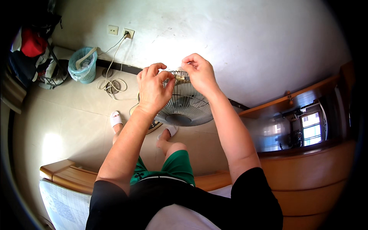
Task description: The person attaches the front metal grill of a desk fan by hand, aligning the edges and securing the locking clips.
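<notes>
A standing fan with a round grey wire grille is in front of me. At the top of its rim sits a small pale clip. My left hand is closed at the rim, fingers bent and one fingertip against the clip. On the clip's other side, my right hand has its thumb and fingers pinched together just above the rim. Whether something small is between those fingertips, I cannot make out. The hands hide part of the rim.
Behind the fan is a white wall with two sockets. A plugged-in cord runs down to a loose coil on the floor. A blue basket stands left, beside piled clothes. Wooden furniture with a glossy dark panel is right.
</notes>
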A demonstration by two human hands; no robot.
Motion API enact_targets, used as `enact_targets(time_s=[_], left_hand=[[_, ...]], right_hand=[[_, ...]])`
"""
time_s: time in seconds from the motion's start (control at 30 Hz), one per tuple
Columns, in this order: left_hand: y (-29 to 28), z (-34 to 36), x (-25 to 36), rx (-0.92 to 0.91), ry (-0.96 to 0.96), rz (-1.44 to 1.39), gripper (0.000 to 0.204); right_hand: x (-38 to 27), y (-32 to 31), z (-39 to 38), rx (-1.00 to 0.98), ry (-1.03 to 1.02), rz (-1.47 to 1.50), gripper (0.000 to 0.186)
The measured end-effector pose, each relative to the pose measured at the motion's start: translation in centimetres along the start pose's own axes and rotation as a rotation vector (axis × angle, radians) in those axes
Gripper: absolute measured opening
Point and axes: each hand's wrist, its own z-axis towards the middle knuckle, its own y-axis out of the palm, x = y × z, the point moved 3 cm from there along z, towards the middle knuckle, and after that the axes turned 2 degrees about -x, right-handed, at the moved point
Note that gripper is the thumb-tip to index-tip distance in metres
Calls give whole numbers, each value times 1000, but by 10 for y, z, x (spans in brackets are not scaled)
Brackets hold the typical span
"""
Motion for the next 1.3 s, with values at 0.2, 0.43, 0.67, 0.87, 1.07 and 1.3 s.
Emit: enact_targets(time_s=[0.2, 0.43, 0.67, 0.87, 1.07, 1.3], left_hand=[[-4, 17, 6, -133, -12, 225, 10], [-4, 45, 34, -293, 169, 457, 15], [10, 47, 63, -504, 234, 822, 15], [8, 51, 43, -582, 292, 737, 21], [-6, 63, 27, -756, 166, 545, 18], [-7, 59, 38, -715, 141, 497, 13]], right_hand=[[12, -34, -46, 172, -52, -85, 17], [43, -60, -87, 302, -218, -468, 19], [65, -46, -96, 403, -329, -410, 26], [70, -48, -99, 442, -365, -388, 26], [68, -46, -101, 456, -391, -375, 27], [72, -44, -103, 507, -384, -398, 27]])
